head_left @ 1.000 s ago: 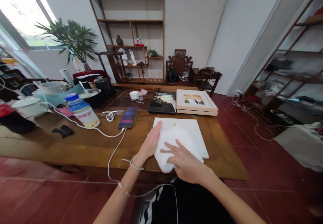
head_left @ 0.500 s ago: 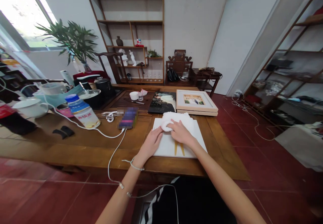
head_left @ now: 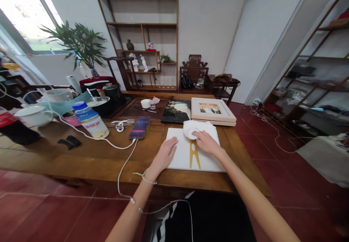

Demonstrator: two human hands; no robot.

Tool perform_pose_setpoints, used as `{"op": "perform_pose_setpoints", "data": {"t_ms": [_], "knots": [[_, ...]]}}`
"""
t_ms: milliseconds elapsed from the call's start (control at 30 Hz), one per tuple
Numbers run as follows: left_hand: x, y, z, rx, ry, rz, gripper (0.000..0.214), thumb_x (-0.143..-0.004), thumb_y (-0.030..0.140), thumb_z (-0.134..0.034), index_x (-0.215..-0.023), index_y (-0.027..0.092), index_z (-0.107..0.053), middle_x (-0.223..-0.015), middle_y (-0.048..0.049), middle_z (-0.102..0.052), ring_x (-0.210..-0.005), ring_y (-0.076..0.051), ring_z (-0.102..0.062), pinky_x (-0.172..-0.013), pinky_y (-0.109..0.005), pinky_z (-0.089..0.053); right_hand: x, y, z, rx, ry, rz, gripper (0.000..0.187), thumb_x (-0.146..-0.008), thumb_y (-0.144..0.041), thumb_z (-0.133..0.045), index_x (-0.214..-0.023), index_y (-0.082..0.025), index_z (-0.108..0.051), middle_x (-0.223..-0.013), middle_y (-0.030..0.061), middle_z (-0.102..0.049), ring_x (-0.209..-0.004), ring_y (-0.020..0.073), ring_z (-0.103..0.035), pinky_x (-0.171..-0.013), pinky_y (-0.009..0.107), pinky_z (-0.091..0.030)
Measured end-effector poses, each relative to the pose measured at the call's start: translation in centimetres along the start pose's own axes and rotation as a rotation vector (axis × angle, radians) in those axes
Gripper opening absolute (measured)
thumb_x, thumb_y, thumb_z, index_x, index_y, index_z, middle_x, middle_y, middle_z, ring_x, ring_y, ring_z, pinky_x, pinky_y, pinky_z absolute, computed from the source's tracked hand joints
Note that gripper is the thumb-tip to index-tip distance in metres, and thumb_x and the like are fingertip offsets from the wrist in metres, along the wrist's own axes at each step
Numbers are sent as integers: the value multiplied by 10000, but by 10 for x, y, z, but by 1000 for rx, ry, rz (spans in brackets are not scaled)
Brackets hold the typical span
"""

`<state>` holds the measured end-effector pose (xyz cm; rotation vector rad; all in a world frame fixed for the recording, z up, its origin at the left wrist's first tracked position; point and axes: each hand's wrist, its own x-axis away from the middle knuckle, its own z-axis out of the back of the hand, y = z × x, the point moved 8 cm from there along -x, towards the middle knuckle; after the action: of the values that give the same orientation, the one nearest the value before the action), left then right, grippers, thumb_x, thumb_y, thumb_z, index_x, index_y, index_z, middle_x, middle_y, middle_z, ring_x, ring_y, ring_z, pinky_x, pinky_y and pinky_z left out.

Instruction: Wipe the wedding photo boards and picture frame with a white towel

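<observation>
A white panel (head_left: 182, 158) with a gold clothespin-shaped mark lies flat on the wooden table (head_left: 81, 154) in front of me. My right hand (head_left: 206, 142) is closed on a white cloth (head_left: 195, 127), bunched at the panel's far edge. My left hand (head_left: 165, 154) lies flat with fingers stretched out on the panel's left edge and holds nothing.
Behind the panel lie a light-framed picture (head_left: 211, 109) and a dark photo print (head_left: 176, 111). To the left are a phone (head_left: 140, 127) on a white cable, a water bottle (head_left: 89, 120), pots and bowls. Shelves stand at the back and right.
My right hand has swept the cloth from the panel's near part up to its far edge, bunching it and uncovering the gold mark. My left hand stayed on the left edge.
</observation>
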<state>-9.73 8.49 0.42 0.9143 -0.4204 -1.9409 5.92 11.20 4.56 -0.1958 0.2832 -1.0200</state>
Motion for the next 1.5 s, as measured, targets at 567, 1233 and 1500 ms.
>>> {"op": "perform_pose_setpoints", "data": {"t_ms": [567, 1233, 1500], "knots": [[1, 0, -1, -28, -42, -18, 335, -877, 223, -406, -1173, 171, -554, -1288, -106, -525, -1247, -213, -426, -1067, -468, -280, 158, -69, -5, 7, -131, -44, 485, -567, 38, -335, -918, -197, -573, -1427, 7, -338, -1365, 199, -102, -1107, 495, -117], [0, -6, -3, -4, -13, 5, 340, -865, 227, -434, -1179, 174, -552, -1282, -112, -529, -1232, -216, -443, -1068, -472, -278, 66, 14, 4, 40, -9, -70, 464, -662, 4, -319, -1029, -137, -567, -1309, 143, -478, -1337, 195, -224, -1079, 473, -166], [0, -4, -3, -22, -27, 8, 339, -867, 229, -426, -1174, 173, -559, -1280, -107, -531, -1239, -217, -435, -1068, -468, -273, 124, -41, 1, 37, -49, -91, 469, -624, 22, -344, -965, -183, -591, -1380, 72, -409, -1346, 198, -196, -1092, 469, -143]]}}
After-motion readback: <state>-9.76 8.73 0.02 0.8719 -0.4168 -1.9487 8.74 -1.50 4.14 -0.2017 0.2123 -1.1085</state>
